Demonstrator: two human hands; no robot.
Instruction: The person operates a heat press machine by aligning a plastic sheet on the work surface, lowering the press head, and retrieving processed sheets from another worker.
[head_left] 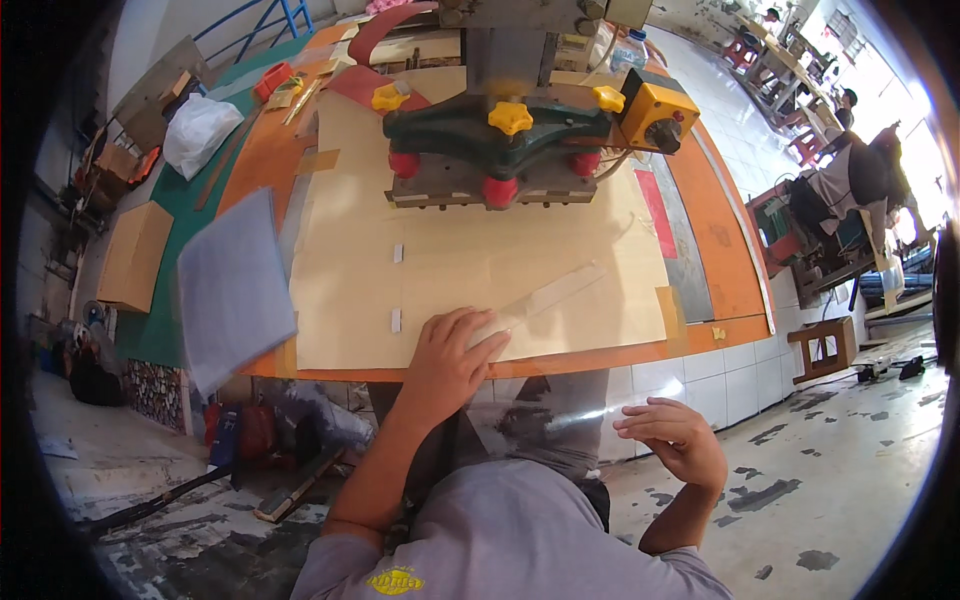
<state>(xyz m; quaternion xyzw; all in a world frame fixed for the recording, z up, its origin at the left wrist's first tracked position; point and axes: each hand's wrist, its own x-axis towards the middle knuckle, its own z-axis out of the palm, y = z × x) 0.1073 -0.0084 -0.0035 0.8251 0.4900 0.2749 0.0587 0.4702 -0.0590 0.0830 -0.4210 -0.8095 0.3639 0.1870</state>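
Observation:
My left hand (455,348) is at the front edge of the cream sheet (350,265), its thumb and fingers closed on the near end of a clear plastic strip (550,294). The strip slants away to the right across the sheet. Two small white tabs, a nearer one (396,320) and a farther one (398,253), lie left of it. Off the table's front edge, my right hand (682,440) hangs in the air with fingers extended and nothing visible in it. Beyond the strip stands a press head (495,185) with yellow knobs and red feet.
A stack of clear plastic sheets (235,290) overhangs the table's left front edge. Behind it are a cardboard box (135,257) and a white plastic bag (200,135). A yellow control box (660,115) sits right of the press. Other people are in the right background.

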